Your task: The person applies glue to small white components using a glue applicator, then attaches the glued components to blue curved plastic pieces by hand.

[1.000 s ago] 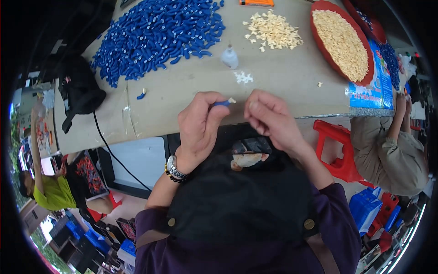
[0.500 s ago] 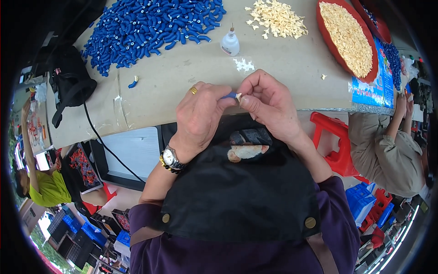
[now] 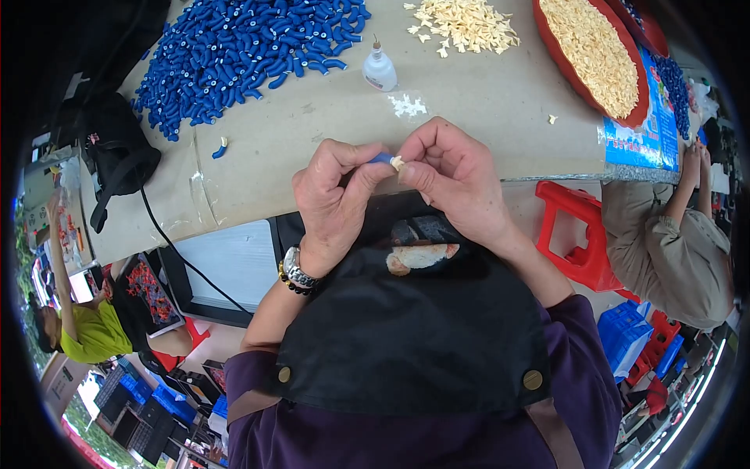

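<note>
My left hand [image 3: 337, 187] pinches a small curved blue piece [image 3: 381, 158] between thumb and fingers, just above the table's near edge. At its right end, my right hand [image 3: 453, 178] grips a tiny cream-coloured piece [image 3: 397, 163] between thumb and forefinger. The two pieces touch where my fingertips meet; the exact joint is too small to tell. Apart from them, a blue piece with a cream tip [image 3: 220, 148] lies on the table to the left. A clear squeeze bottle [image 3: 380, 69] with a thin nozzle stands beyond my hands.
Blue pieces [image 3: 242, 59] are heaped at the far left, cream pieces [image 3: 461, 25] at the far middle. A red dish [image 3: 642, 92] of cream pieces stands at the right. A black bag [image 3: 125, 148] and cable lie left. A red stool [image 3: 574, 234] and seated co-workers are nearby.
My left hand has turned, its thumb and fingers now seen more from the side. The blue and cream pieces stay pinched at nearly the same spot. The view has shifted slightly.
</note>
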Tool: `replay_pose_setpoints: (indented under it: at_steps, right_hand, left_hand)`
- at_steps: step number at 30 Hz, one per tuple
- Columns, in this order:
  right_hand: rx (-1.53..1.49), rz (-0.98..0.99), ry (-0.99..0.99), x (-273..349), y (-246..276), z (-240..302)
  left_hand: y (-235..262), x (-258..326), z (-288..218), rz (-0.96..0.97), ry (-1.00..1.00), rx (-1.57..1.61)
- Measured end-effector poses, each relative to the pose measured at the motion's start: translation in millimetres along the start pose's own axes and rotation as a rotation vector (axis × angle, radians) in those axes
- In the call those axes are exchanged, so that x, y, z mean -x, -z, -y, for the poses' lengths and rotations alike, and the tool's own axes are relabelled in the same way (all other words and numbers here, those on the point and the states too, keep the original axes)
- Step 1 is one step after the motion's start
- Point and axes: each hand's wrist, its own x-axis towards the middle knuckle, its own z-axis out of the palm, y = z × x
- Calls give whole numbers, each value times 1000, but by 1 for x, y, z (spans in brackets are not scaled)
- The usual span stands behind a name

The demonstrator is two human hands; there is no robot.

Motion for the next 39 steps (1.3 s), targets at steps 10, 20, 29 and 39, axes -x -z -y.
replay_pose_setpoints:
  at_steps: [10, 20, 29, 39]
  right_hand:
    - [-1, -25, -17, 0, -1, -1]
    - [46, 10, -102, 1, 1, 0]
    - [101, 43, -80, -1, 8, 4]
    - [36, 83, -157, -1, 6, -2]
  left_hand:
    - [1, 1, 2, 3, 17, -8]
    - [1, 1, 7, -13, -125, -95]
    - [3, -3, -9, 112, -91, -171]
    - [3, -8, -11, 74, -446, -497]
